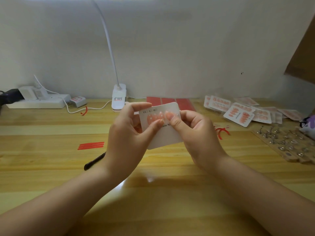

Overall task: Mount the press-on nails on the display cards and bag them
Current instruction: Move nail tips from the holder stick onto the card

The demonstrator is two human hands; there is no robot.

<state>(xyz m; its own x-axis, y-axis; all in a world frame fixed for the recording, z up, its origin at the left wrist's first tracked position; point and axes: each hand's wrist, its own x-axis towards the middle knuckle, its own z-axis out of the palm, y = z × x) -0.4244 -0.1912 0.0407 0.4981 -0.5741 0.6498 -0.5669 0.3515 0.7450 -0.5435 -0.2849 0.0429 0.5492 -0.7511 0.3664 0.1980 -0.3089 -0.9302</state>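
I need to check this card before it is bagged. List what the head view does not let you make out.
- Display card: its printed line is partly covered by the thumbs of the left hand and right hand.
- Nails on the card: blurred, count unclear.
- Finished cards: too small to read.
- Purple thing: cut off by the right edge.

I get soft, fairly dim, warm light from the lamp point(117, 97), whose bright head burns out to pure white along the top edge. It throws a small glare spot on the glossy table point(150, 180) below my hands, with a soft shadow just beside it. The picture is mildly blurred throughout; print on the card point(163, 133) is barely readable. The wide lens bends the table's far edge, and the corners go dark and smeared.
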